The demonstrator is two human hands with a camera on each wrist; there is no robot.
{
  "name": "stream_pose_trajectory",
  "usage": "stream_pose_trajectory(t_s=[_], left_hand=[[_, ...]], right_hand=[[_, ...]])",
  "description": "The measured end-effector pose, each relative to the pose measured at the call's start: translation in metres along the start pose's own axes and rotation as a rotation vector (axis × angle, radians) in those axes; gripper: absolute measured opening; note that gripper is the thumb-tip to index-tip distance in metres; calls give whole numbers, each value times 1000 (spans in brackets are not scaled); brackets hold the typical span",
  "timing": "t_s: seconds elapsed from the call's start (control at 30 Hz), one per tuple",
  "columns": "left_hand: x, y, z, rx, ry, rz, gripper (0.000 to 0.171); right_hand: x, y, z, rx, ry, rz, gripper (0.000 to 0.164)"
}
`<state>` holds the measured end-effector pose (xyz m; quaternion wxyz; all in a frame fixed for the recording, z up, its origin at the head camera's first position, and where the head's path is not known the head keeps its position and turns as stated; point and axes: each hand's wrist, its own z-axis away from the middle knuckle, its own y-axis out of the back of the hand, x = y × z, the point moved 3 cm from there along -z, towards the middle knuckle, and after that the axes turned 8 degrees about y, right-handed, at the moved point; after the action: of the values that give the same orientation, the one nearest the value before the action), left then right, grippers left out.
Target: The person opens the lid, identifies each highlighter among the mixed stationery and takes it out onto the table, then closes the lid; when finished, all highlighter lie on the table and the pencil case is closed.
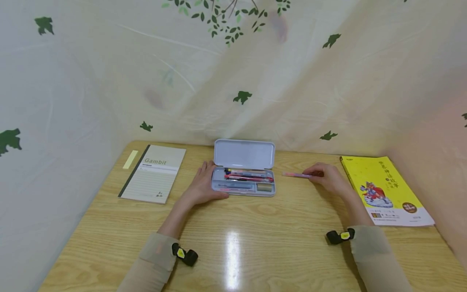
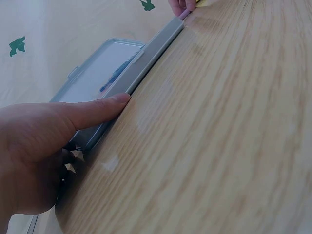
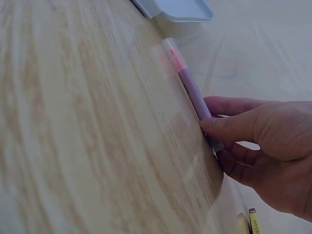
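Observation:
An open light blue pencil case [image 1: 244,154] stands at the table's back edge, lid tilted up behind it. Several pens [image 1: 249,178] lie in its long compartment; slim sticks and a tan block [image 1: 264,187] fill the front ones. My left hand [image 1: 202,186] holds the case at its left end, the thumb [image 2: 100,111] along the front wall and the other fingers at the side, partly hidden. To the right of the case, my right hand [image 1: 328,178] pinches the rear end of a purple marker [image 3: 195,92] between thumb and fingers. Its clear-capped pink tip points toward the case, low over the table.
Left of the case lies a Gambit notebook [image 1: 157,174], with a pale yellow strip [image 1: 130,159] beyond it. A yellow book [image 1: 383,182] lies at the right, beside my right forearm. A leaf-patterned curtain [image 1: 240,73] hangs right behind the wooden table [image 1: 273,243].

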<state>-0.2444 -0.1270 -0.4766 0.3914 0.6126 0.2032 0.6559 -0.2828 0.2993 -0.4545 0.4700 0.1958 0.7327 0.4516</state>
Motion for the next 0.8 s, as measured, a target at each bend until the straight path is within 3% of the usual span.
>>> stream_pose_trajectory(t_s=[0.8], left_hand=[[0, 0, -1, 6, -6, -10, 104]], right_hand=[[0, 3, 2, -27, -38, -63, 26]])
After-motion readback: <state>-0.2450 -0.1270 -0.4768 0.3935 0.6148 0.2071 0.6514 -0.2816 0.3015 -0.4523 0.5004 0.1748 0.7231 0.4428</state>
